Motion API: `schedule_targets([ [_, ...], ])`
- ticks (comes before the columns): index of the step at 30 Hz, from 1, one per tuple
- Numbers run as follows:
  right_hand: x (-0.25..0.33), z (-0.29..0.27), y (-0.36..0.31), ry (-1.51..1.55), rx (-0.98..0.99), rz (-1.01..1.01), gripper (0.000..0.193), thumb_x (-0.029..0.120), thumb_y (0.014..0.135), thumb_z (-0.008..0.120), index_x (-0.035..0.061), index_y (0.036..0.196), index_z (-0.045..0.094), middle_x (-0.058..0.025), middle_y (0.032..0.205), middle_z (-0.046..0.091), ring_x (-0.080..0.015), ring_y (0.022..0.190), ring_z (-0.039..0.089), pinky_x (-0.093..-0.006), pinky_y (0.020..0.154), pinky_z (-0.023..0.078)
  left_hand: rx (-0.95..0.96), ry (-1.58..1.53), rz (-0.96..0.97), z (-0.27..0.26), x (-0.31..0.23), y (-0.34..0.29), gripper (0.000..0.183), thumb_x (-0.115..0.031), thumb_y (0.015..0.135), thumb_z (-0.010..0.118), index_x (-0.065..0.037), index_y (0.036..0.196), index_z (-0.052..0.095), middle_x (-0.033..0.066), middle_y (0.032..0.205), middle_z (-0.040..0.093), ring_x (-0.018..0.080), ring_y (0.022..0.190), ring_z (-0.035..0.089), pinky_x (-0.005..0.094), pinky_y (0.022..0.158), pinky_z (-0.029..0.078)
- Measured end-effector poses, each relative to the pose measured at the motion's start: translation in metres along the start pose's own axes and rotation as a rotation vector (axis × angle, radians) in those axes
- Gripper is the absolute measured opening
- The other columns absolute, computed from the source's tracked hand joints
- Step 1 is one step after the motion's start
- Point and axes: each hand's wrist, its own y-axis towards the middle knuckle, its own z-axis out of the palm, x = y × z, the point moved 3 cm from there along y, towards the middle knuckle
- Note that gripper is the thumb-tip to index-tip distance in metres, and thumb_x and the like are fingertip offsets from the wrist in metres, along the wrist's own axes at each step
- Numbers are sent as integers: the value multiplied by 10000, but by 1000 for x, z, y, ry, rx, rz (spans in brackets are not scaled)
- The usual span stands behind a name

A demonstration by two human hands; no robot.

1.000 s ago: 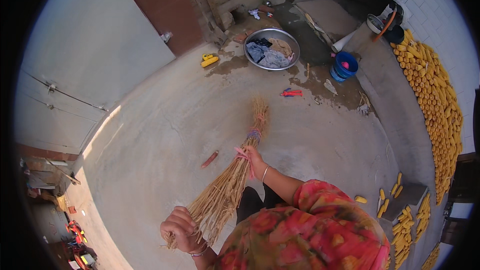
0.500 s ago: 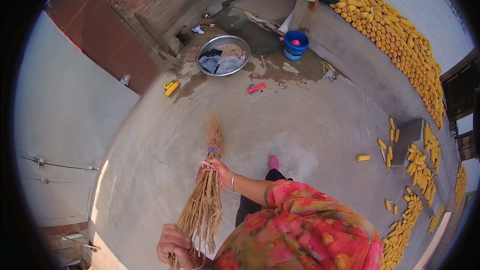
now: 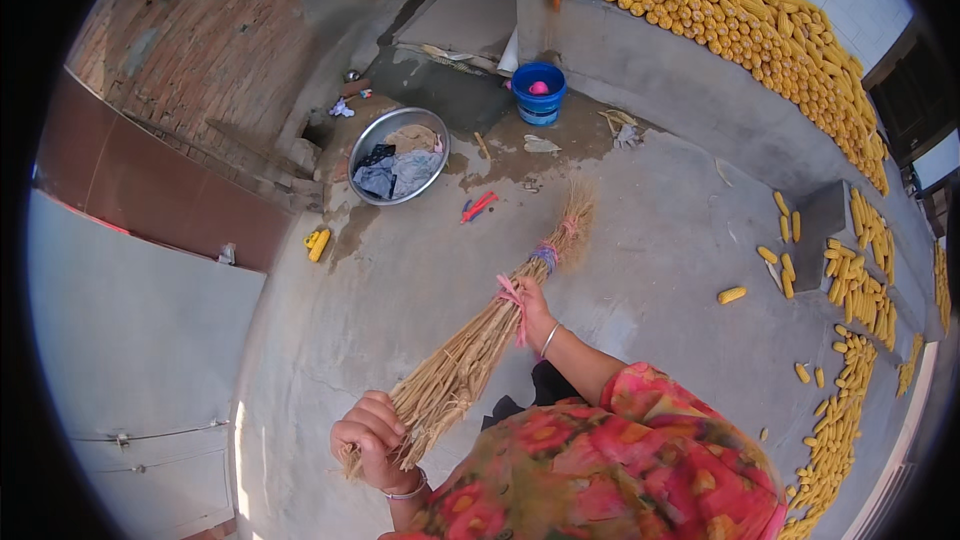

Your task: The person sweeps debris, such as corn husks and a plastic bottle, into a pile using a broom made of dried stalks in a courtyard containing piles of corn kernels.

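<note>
A straw broom (image 3: 460, 355), a bundle of dry stalks tied with pink and purple strips, slants across in front of me. Its bushy tip points away and to the right, above the concrete floor. My right hand (image 3: 535, 308) is closed around it by the pink strip near the middle. At the near end, my left hand (image 3: 370, 438) has its fingers curled round the edge of the loose stalk ends. Both wrists wear a bracelet.
Beyond the broom are a metal basin (image 3: 445, 165) of wet cloths, a blue bucket (image 3: 540, 115) and a red-handled tool (image 3: 478, 207). Corn cobs (image 3: 740, 30) are heaped on the right ledge; more lie on the steps and floor. A pale metal door (image 3: 140, 330) stands at left.
The broom has swung so its bushy tip moved right and farther away. My right hand went right and up with it; my left hand rose slightly. The view has turned a little.
</note>
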Motion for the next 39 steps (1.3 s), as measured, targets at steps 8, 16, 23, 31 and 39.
schedule_targets([
  [8, 55, 37, 52, 48, 68, 139, 350, 400, 788, 502, 59, 823, 571, -127, 725, 626, -276, 612, 613, -418, 585, 532, 260, 69, 53, 87, 35, 70, 251, -188, 852, 602, -99, 690, 431, 17, 519, 481, 151, 491, 477, 319, 577, 343],
  [16, 124, 34, 91, 109, 19, -12, 314, 361, 803, 463, 63, 810, 561, -132, 705, 630, -275, 610, 627, -418, 593, 551, 312, -173, -61, 93, 120, 156, 263, -178, 877, 577, -113, 686, 407, 10, 537, 476, 143, 502, 472, 306, 590, 329],
  [23, 183, 113, 161, 196, 50, -171, 351, 369, 796, 455, 37, 852, 556, -143, 725, 605, -300, 646, 635, -425, 639, 551, 335, -250, -10, 69, 179, 265, 265, -172, 927, 459, -124, 688, 355, -11, 533, 405, 101, 502, 393, 291, 598, 307],
  [31, 245, 153, 253, 224, 22, -174, 437, 417, 821, 398, 26, 915, 568, -190, 798, 630, -350, 717, 646, -487, 705, 543, 343, -323, -46, 88, 259, 362, 267, -229, 892, 528, -126, 713, 359, -16, 544, 412, 116, 505, 428, 299, 614, 320],
  [39, 292, 108, 195, 550, -218, -386, 499, 460, 822, 415, -6, 889, 577, -182, 845, 626, -340, 807, 612, -463, 790, 505, 535, -553, -360, 179, 357, 414, 265, -245, 920, 487, -118, 735, 344, -4, 629, 384, 109, 592, 363, 285, 615, 280],
])
